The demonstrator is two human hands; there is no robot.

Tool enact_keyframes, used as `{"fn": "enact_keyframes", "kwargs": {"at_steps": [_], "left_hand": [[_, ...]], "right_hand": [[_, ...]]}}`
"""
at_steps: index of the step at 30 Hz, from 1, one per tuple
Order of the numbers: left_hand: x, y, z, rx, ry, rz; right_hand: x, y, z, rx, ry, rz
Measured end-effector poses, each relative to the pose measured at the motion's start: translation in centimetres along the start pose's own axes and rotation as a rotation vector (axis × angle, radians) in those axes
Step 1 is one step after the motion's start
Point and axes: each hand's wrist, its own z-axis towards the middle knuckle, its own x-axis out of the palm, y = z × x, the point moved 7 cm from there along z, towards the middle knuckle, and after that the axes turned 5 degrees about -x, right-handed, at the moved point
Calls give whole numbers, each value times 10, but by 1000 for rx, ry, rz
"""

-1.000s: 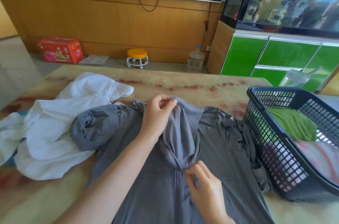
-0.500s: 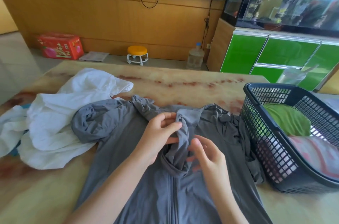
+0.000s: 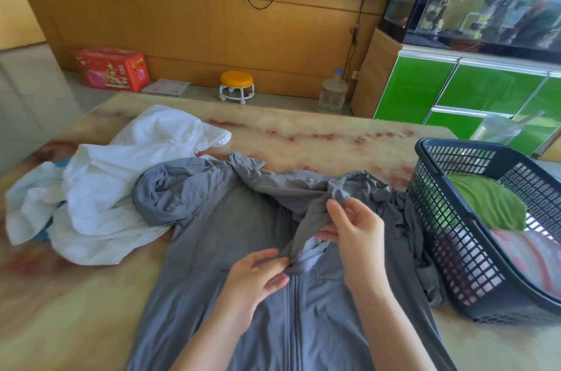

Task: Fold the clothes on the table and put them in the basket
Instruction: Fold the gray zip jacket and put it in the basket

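— What lies in front of you?

— The marbled tabletop (image 3: 318, 139) takes up most of my view; a grey zip jacket (image 3: 218, 234) is spread front-up across it with its hem toward me; its left sleeve is bunched in a lump, and its right side is crumpled against the basket.

— And the other clothes?

— A white garment (image 3: 121, 188) lies heaped to the left of the jacket, touching that bunched sleeve; the dark mesh basket (image 3: 449, 234) stands on the tabletop's right end; inside it are a green cloth (image 3: 485, 203) and, nearer me, a pinkish one (image 3: 522, 252).

— What are your hands doing?

— My right hand (image 3: 355, 234) is raised over the jacket's collar; its thumb and curled fingers pinch a twisted strip of the grey fabric, which slants down toward my left hand; my left hand (image 3: 255, 276) is lower, just beside the top of the zip (image 3: 293, 310); its thumb and fingertips nip the cloth there, the other fingers loosely bent.
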Motion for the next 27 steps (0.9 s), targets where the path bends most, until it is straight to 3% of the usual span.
{"fn": "enact_keyframes", "kwargs": {"at_steps": [5, 8, 11, 13, 16, 20, 22, 25, 27], "left_hand": [[4, -3, -8, -6, 228, -510], [10, -9, -8, 65, 396, -638], [6, -5, 1, 176, 373, -423], [-5, 5, 6, 212, 244, -104], [-27, 19, 7, 186, 171, 243], [-46, -14, -8, 501, -122, 747], [-46, -28, -2, 487, -132, 740], [-40, -38, 18, 334, -121, 537], [-31, -41, 28, 288, -106, 511]], "right_hand": [[-4, 4, 13, 119, 8, 199], [-2, -13, 13, 236, -11, 331], [-3, -23, 5, 251, -2, 325], [-8, -26, -8, 150, 14, 121], [-5, -40, -43, 23, 172, -210], [-1, -60, -78, 25, 378, -614], [-2, -53, -79, 25, 399, -675], [-21, -41, -60, -49, 240, -678], [-26, -46, -48, -61, 250, -711]]}}
